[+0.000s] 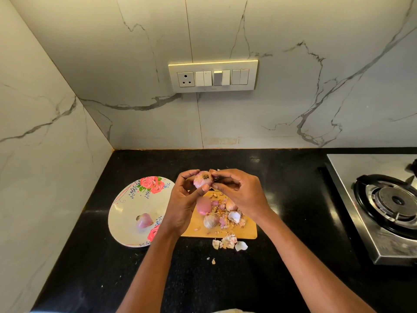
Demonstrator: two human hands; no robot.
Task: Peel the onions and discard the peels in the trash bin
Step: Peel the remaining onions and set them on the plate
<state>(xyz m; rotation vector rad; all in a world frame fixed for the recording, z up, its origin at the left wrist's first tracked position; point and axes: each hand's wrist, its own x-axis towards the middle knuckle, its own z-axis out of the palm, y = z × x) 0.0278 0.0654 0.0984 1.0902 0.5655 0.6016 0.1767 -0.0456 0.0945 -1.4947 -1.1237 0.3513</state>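
Two hands (180,201); four onions, one held (203,180), one on the plate (144,220), two on the board (204,205); one plate (126,206); one board (246,232); one stove (372,206); peel scraps (229,241) perhaps a dozen, too jumbled to count.

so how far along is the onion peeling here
Done: one peeled onion lies on the floral plate, another on the cutting board. In hand: the left hand holds an onion while the right hand picks at its skin. Left: an unpeeled onion on the board, and the peels scattered over board and counter; no trash bin is in view.
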